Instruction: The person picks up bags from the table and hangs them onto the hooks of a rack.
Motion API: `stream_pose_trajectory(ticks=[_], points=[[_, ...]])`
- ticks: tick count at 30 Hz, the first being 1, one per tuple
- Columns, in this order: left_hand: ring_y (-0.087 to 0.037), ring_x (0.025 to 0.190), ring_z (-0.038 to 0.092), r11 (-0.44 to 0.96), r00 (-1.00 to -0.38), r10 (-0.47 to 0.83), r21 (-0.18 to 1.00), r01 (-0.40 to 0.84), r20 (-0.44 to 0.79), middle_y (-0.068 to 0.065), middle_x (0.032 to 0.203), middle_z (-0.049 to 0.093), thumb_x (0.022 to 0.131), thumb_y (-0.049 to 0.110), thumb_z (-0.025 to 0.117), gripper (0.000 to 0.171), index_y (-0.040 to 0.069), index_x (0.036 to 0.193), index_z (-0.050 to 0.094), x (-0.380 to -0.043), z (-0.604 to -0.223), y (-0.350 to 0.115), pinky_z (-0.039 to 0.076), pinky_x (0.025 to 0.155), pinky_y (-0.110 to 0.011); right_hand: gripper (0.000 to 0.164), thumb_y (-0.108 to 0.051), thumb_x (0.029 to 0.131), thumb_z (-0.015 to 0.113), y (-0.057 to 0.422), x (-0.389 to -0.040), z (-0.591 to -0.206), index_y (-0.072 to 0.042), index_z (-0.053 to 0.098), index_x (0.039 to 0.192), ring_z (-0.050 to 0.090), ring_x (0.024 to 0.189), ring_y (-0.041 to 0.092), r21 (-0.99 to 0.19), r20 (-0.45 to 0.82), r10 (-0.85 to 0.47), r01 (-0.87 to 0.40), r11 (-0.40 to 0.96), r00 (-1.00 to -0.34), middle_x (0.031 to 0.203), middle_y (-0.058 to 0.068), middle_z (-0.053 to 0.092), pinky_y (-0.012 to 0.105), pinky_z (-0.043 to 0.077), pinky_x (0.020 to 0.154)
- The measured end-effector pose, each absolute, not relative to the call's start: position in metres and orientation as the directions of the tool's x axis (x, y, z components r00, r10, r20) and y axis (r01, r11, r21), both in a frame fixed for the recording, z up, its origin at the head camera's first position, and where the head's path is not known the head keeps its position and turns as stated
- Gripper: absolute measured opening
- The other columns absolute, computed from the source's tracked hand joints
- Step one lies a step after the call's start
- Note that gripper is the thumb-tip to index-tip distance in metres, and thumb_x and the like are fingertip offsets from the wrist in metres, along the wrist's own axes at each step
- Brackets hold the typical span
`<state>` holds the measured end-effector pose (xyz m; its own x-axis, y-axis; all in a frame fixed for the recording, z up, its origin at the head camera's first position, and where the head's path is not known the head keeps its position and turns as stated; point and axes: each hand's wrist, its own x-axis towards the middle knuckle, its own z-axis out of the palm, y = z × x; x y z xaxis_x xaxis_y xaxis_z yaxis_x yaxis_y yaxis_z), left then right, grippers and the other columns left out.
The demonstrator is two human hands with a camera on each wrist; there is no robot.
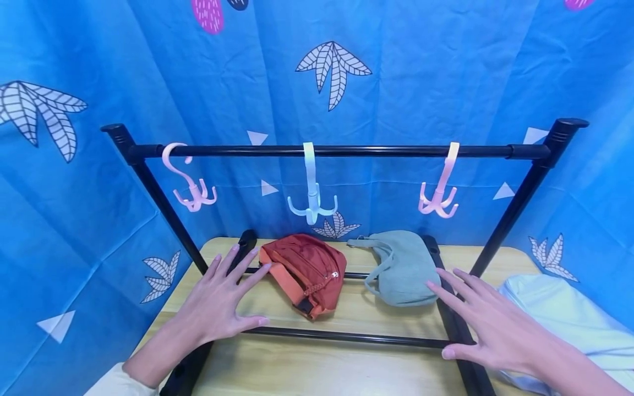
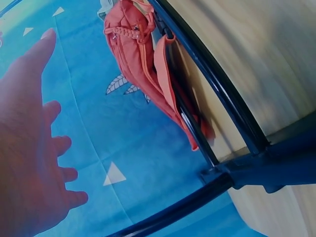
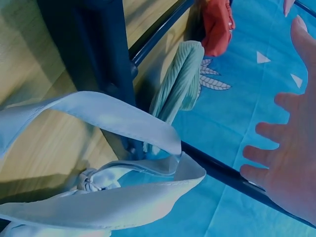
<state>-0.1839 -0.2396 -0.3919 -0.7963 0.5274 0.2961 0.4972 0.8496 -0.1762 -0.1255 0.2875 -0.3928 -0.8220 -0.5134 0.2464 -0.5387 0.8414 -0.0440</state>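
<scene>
My left hand [image 1: 218,300] hovers with spread fingers left of a red bag [image 1: 317,269] with an orange strap, holding nothing. On the other side, my right hand [image 1: 487,316] is also spread and holds nothing, just right of a green corduroy bag [image 1: 403,269]. Both bags lie across the lower bars of a black rack. From its top bar [image 1: 376,151] hang a pink hook [image 1: 195,198] at left, a light blue hook [image 1: 312,203] in the middle and another pink hook [image 1: 438,203] at right, each with several prongs.
A pale bag [image 1: 559,313] lies at the right of the wooden table [image 1: 327,366]; its straps [image 3: 113,116] loop up in the right wrist view. Slanting black posts [image 1: 515,203] flank the rack. A blue patterned curtain [image 1: 421,71] hangs behind.
</scene>
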Motion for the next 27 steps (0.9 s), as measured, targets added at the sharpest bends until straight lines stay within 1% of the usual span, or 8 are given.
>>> stream_pose_trajectory(ticks=[2, 3, 7, 13, 19, 24, 27], points=[[-0.045, 0.159, 0.02, 0.855, -0.802, 0.519, -0.169, 0.491, 0.297, -0.005, 0.174, 0.026, 0.08, 0.092, 0.05, 0.099, 0.039, 0.162, 0.033, -0.183, -0.392, -0.242, 0.025, 0.123, -0.07, 0.105, -0.072, 0.077, 0.076, 0.289, -0.123, -0.393, -0.039, 0.027, 0.164, 0.038, 0.145, 0.042, -0.042, 0.24, -0.503, -0.526, 0.849, -0.83, 0.168, 0.008, 0.035, 0.068, 0.043, 0.103], [-0.045, 0.16, 0.02, 0.858, -0.806, 0.513, -0.166, 0.486, 0.294, -0.005, 0.173, 0.026, 0.08, 0.093, 0.048, 0.099, 0.039, 0.162, 0.033, -0.183, -0.392, -0.243, 0.025, 0.123, -0.07, 0.105, -0.073, 0.077, 0.076, 0.289, -0.123, -0.393, -0.039, 0.027, 0.164, 0.039, 0.145, 0.042, -0.039, 0.238, -0.499, -0.521, 0.853, -0.834, 0.167, 0.009, 0.037, 0.069, 0.043, 0.103], [-0.044, 0.159, 0.023, 0.86, -0.804, 0.511, -0.166, 0.483, 0.305, -0.005, 0.173, 0.029, 0.081, 0.092, 0.05, 0.097, 0.039, 0.161, 0.035, -0.183, -0.392, -0.248, 0.027, 0.122, -0.07, 0.106, -0.072, 0.077, 0.076, 0.291, -0.121, -0.393, -0.037, 0.027, 0.164, 0.044, 0.142, 0.041, -0.025, 0.251, -0.506, -0.528, 0.849, -0.825, 0.163, 0.011, 0.042, 0.067, 0.045, 0.101], [-0.044, 0.156, 0.028, 0.869, -0.81, 0.494, -0.15, 0.472, 0.316, -0.007, 0.17, 0.034, 0.08, 0.088, 0.057, 0.096, 0.036, 0.16, 0.04, -0.183, -0.392, -0.255, 0.034, 0.118, -0.071, 0.104, -0.071, 0.077, 0.077, 0.292, -0.118, -0.392, -0.037, 0.03, 0.163, 0.051, 0.136, 0.04, -0.026, 0.247, -0.493, -0.514, 0.857, -0.834, 0.158, 0.013, 0.047, 0.067, 0.048, 0.097], [-0.043, 0.154, 0.031, 0.886, -0.839, 0.464, -0.119, 0.449, 0.284, -0.008, 0.169, 0.035, 0.081, 0.087, 0.056, 0.096, 0.039, 0.161, 0.035, -0.183, -0.392, -0.261, 0.037, 0.115, -0.071, 0.1, -0.07, 0.076, 0.078, 0.295, -0.116, -0.392, -0.033, 0.037, 0.16, 0.057, 0.129, 0.039, -0.029, 0.246, -0.471, -0.492, 0.87, -0.847, 0.151, 0.014, 0.053, 0.066, 0.052, 0.093], [-0.041, 0.149, 0.039, 0.89, -0.842, 0.455, -0.128, 0.437, 0.29, -0.008, 0.165, 0.041, 0.081, 0.087, 0.056, 0.094, 0.04, 0.16, 0.036, -0.184, -0.392, -0.266, 0.041, 0.112, -0.071, 0.096, -0.07, 0.077, 0.078, 0.298, -0.113, -0.393, -0.028, 0.043, 0.157, 0.057, 0.128, 0.039, -0.049, 0.229, -0.433, -0.455, 0.889, -0.872, 0.148, 0.016, 0.054, 0.068, 0.051, 0.093], [-0.04, 0.145, 0.044, 0.89, -0.837, 0.456, -0.138, 0.435, 0.303, -0.009, 0.161, 0.046, 0.081, 0.088, 0.056, 0.094, 0.039, 0.16, 0.038, -0.185, -0.392, -0.269, 0.042, 0.11, -0.071, 0.094, -0.071, 0.078, 0.076, 0.3, -0.113, -0.392, -0.022, 0.047, 0.153, 0.057, 0.128, 0.04, -0.047, 0.223, -0.414, -0.434, 0.9, -0.882, 0.147, 0.016, 0.055, 0.069, 0.05, 0.095]])
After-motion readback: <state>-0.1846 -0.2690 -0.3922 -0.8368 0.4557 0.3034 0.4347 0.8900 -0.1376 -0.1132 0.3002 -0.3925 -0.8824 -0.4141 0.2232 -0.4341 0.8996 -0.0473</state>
